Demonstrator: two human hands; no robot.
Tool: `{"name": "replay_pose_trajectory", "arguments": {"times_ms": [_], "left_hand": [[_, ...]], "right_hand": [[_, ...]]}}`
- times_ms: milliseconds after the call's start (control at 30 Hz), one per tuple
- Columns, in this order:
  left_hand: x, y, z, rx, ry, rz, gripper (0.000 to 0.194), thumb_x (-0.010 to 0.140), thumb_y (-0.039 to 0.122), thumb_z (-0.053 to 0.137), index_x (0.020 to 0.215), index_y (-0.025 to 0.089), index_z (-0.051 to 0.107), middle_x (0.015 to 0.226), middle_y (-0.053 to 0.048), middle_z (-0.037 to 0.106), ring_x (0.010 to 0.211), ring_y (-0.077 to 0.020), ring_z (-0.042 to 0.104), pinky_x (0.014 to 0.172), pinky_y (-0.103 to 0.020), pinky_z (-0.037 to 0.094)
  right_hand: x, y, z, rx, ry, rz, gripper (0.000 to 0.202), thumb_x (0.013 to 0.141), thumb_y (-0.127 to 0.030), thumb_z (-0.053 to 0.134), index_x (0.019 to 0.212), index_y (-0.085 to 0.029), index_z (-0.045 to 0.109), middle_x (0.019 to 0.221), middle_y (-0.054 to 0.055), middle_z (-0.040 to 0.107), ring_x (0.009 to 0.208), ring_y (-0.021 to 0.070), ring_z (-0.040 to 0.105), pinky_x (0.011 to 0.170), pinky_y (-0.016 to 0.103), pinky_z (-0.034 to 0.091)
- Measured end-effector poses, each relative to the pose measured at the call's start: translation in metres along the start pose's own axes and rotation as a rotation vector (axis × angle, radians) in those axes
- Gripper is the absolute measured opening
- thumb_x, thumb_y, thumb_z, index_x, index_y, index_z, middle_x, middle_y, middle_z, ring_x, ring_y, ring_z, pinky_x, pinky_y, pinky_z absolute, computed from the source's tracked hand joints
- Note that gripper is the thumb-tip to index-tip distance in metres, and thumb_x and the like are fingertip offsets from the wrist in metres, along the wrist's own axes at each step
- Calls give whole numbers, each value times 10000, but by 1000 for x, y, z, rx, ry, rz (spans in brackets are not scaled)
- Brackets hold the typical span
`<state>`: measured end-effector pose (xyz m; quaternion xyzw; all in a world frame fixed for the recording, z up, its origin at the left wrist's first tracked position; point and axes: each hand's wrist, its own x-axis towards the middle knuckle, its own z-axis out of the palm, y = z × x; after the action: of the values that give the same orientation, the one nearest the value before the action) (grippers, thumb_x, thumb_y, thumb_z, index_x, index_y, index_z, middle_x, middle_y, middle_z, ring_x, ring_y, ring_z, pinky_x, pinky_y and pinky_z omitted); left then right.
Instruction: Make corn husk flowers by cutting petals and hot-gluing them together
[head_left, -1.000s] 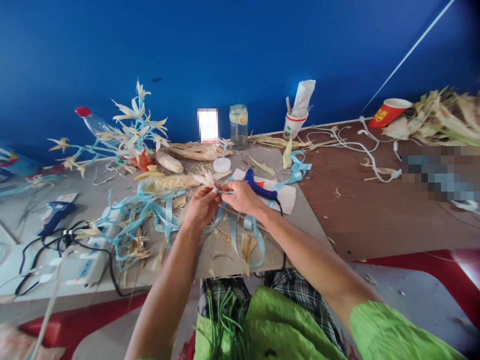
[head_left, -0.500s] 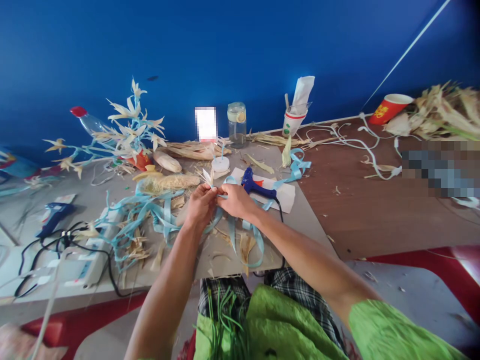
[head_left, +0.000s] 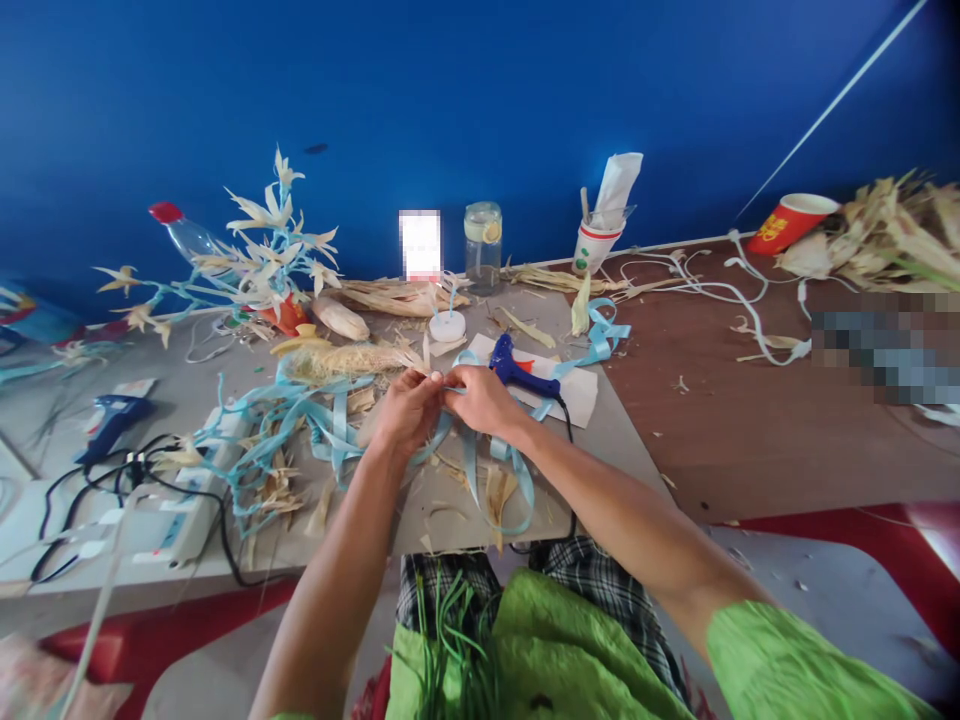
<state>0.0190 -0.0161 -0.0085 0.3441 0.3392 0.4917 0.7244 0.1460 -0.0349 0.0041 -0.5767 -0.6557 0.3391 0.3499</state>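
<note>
One husk flower point(head_left: 427, 356) juts above the pinching left grip point(head_left: 409, 408) — the right grip point(head_left: 478, 398) clasps blue ribbon point(head_left: 453, 388).

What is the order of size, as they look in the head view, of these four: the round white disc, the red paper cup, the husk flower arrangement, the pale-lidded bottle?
1. Husk flower arrangement
2. Red paper cup and pale-lidded bottle: too alike to rank
3. Round white disc

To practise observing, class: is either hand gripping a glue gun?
No, left hand and right hand meet at pale husk; one glue gun lies on paper, another by the power strip.
</note>
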Motion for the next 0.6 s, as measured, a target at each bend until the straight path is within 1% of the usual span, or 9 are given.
{"name": "replay_pose_trajectory", "arguments": {"times_ms": [67,133,233,333,367,500,600], "left_hand": [[-3,6,0,-28,-37,-42,195,625,173,775,762,119,648,690,-19,651,571,-81,570,583,-204,457],[-5,9,0,-23,-64,-50,176,651,148,743,806,116,665,722,-26,653,555,-66,547,576,-195,459],[-5,9,0,4,-46,-34,142,644,131,744,749,123,648,708,-15,638,551,-60,541,571,-188,459],[-2,5,0,29,-14,-38,191,617,151,781,717,131,619,685,-2,623,560,-64,552,556,-183,448],[-1,4,-1,38,-6,-38,209,611,161,790,713,130,611,681,1,620,540,-55,536,534,-176,433],[2,2,-5,82,27,10,235,618,211,799,687,125,592,684,10,613,434,-4,396,468,-163,377],[3,3,-6,125,42,45,245,612,243,801,683,121,601,648,17,583,428,-4,368,444,-158,347]], "right_hand": [[1,1,-3,98,-9,10,82,728,-154,589,703,-145,666,686,4,670,679,127,566,646,217,383],[3,4,-5,202,-24,26,68,714,-164,608,689,-138,666,664,-12,659,666,120,560,663,218,392],[4,7,-4,288,-54,52,76,698,-193,638,709,-129,677,646,-26,643,651,115,548,660,221,388],[6,8,-3,233,-58,82,92,689,-214,663,725,-130,675,653,-28,627,655,114,539,629,219,364],[6,8,-4,189,-51,92,101,684,-225,677,721,-131,669,655,-28,620,658,114,535,619,219,354],[6,5,-8,43,-32,113,137,677,-258,704,694,-141,636,661,-28,592,666,112,514,610,225,324],[5,2,-9,75,-49,117,142,652,-256,710,691,-150,625,662,-31,582,679,115,510,611,226,320]]}}
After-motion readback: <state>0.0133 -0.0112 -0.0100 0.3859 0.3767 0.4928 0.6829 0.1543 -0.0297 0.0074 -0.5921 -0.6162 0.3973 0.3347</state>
